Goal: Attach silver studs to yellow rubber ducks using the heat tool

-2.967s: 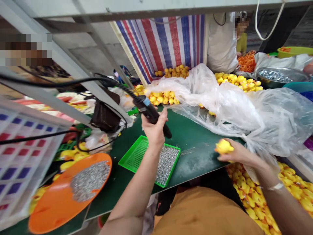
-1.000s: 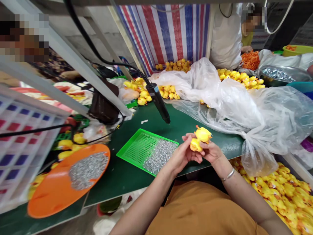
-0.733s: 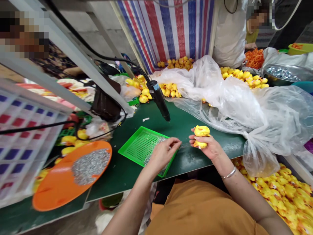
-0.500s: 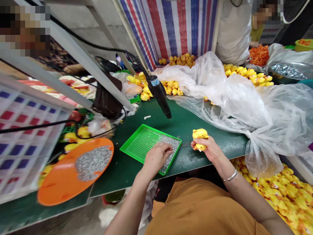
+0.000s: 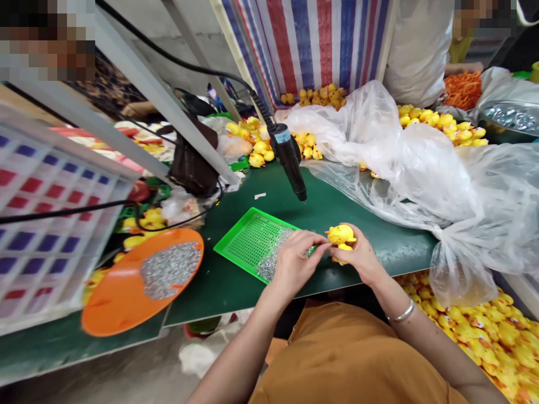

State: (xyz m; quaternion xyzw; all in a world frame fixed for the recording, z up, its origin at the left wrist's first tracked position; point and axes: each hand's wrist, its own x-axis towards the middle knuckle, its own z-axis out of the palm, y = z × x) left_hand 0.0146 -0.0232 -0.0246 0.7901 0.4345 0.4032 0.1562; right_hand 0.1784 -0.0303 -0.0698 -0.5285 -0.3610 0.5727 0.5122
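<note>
Yellow duck (image 5: 341, 234), right hand (image 5: 362, 261) (left hand (image 5: 295, 262) touching)

The right hand (image 5: 364, 261) grips a yellow toy duck (image 5: 341, 234) just above the near edge of the green tabletop (image 5: 337, 207), and the left hand (image 5: 295, 264) meets it with fingers (image 5: 315, 242) pinched together against the duck's side. Just left of them lies a green tray (image 5: 246, 238) half covered with small metal parts (image 5: 275, 255), with a black corded tool (image 5: 290, 163) hanging above it. An orange plate (image 5: 118, 297) of the same parts sits farther left, and a clear plastic bag (image 5: 442, 185) sprawls to the right.
</note>
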